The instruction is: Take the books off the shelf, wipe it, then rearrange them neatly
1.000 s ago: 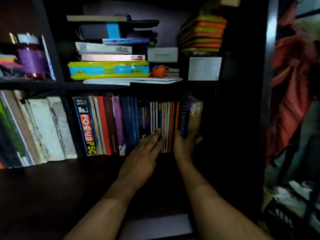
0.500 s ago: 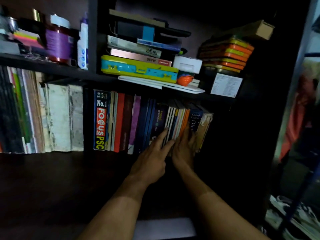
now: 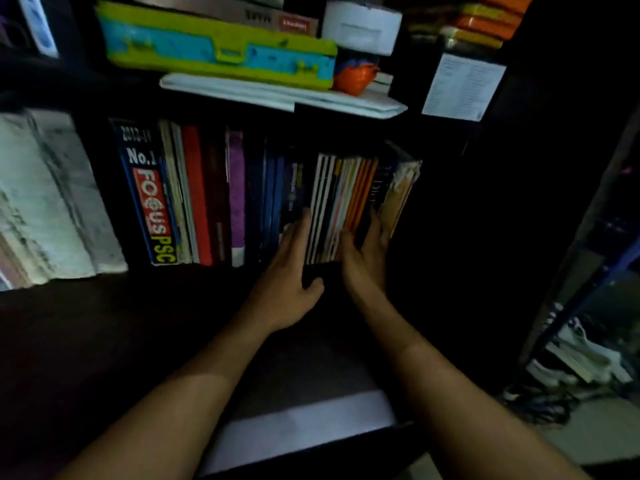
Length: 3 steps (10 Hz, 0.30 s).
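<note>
A row of upright books (image 3: 207, 195) stands on the dark shelf (image 3: 104, 323), from a "Focus PSC" spine (image 3: 152, 209) on the left to a dictionary (image 3: 379, 188) and a worn book on the right. Between them is a bundle of thin striped and orange books (image 3: 343, 202). My left hand (image 3: 291, 271) lies with straight fingers against the bundle's left side, thumb below it. To the right, my right hand (image 3: 367, 251) presses flat on the dictionary's spine. The two hands bracket the bundle.
Old whitish books (image 3: 52, 202) fill the left compartment. On the upper shelf lie a yellow and blue case (image 3: 214, 46) on white papers (image 3: 277, 95), an orange object (image 3: 356, 76), a white box (image 3: 363, 27) and a printed sheet (image 3: 464, 86). Shoes (image 3: 571, 358) lie at lower right.
The view has come closer to the lower shelf. My hands have spread apart: the left slid to the thin books' left side, the right stays at the dictionary.
</note>
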Tool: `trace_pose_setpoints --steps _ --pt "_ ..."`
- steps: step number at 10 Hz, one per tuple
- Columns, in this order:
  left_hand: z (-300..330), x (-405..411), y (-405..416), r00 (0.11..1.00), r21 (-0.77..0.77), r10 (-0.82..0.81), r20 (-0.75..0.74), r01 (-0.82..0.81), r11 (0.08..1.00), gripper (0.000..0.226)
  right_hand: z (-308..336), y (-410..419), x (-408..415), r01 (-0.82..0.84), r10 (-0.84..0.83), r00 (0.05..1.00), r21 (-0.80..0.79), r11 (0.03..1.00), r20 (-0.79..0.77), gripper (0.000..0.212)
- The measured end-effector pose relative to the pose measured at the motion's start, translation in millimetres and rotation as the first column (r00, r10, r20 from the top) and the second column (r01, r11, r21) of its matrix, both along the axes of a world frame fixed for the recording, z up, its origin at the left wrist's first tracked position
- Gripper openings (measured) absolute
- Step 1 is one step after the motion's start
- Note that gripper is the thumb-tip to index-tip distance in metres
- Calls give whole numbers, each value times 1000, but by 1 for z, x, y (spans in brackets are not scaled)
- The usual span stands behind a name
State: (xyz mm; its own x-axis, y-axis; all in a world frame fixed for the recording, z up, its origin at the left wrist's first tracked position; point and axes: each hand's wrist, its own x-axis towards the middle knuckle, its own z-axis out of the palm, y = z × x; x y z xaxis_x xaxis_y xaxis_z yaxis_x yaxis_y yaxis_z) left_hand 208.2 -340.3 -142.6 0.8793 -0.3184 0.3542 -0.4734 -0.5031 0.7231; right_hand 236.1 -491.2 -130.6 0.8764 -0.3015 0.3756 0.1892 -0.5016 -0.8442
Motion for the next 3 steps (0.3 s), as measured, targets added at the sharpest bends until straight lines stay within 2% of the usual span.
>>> trace_pose_setpoints --steps 1,2,3 --pt "8 -3 4 996 30 44 -73 -42 999 106 11 7 -10 -43 43 997 1 999 -66 67" --pt "22 -37 3 965 -18 143 -221 -150 988 104 32 14 -35 -68 70 974 13 998 -216 75" --pt "36 -76 6 856 -72 134 -499 -195 978 97 58 5 -64 -88 98 889 43 995 -447 70"
